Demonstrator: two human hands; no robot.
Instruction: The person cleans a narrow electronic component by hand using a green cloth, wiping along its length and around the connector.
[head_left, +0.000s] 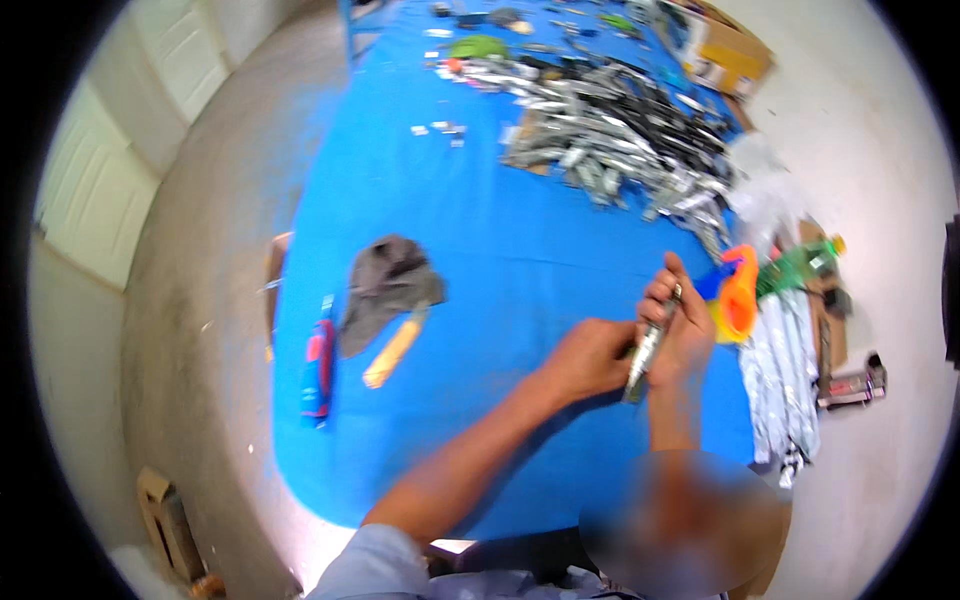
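From afar, I hold the slim silver piece (648,352) in my curled right hand (688,342), its long axis slanting toward me and leftward, my left hand (598,352) by its lower half (whether pinching, I can't tell).

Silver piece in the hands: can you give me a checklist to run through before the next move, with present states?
1. Silver piece held in the right hand: ok.
2. Left hand closed on the piece: cannot tell, its fingertips are partly hidden.
3. Yellow-handled tool clear of both hands: ok.
4. Pile of silver pieces apart from the hands: ok.
5. Surface detail sharp enough to inspect: not ok, blurred.
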